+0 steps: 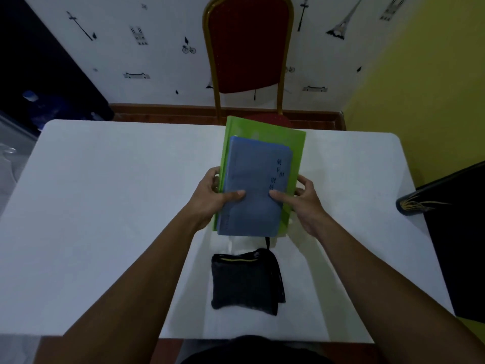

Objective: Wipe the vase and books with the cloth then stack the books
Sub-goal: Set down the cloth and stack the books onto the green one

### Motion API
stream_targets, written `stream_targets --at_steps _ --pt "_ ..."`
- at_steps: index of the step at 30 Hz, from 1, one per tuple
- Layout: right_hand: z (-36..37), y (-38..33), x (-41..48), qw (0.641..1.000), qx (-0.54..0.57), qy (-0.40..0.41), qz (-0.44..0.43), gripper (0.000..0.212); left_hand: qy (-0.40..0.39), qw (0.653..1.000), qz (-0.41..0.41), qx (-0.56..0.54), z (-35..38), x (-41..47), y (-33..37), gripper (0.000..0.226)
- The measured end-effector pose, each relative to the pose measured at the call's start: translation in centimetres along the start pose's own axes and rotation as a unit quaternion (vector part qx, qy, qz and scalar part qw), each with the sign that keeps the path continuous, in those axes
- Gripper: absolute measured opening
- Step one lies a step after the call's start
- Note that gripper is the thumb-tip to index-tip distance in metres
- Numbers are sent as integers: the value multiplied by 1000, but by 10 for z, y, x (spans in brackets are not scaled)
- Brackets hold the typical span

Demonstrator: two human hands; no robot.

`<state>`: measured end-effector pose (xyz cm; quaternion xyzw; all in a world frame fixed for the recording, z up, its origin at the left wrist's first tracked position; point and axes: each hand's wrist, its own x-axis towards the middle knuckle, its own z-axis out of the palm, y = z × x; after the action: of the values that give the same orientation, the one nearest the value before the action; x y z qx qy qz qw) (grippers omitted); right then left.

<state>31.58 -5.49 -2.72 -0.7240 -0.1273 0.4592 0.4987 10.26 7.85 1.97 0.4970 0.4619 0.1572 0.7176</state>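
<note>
Just past the folded dark cloth [246, 281] on the white worktop [105, 206], the blue book [253, 187] sits on the green book [265, 132] — stacking stage, I'd say. Left hand [210, 195] and right hand [305, 198] clamp the pair from either side, thumbs pressing the blue cover. Next — square the edges and let go.

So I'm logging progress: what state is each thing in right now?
Blue book: closed, stacked on the green book.
Green book: closed, underneath, held at both sides.
Cloth: folded, lying on the table, untouched.
Left hand: gripping the books.
Right hand: gripping the books.
</note>
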Motion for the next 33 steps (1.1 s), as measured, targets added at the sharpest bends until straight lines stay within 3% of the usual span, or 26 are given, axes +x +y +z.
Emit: stream_targets --at_steps 4,10,15,28,33 --pt "4 -19 -4 990 -77 0 -116 91 -13 988 107 106 -16 -1 7 69" --pt "14 -31 6 963 -139 25 -228 94 26 963 187 193 -23 6 7 93" --pt "13 -8 7 970 -141 30 -194 96 16 958 190 216 -25 16 -13 76" --pt "15 -17 8 970 -129 46 -200 91 40 952 216 213 -20 23 -16 72" --pt "15 -7 10 975 -133 34 -173 92 32 956 180 229 -22 29 -30 68"
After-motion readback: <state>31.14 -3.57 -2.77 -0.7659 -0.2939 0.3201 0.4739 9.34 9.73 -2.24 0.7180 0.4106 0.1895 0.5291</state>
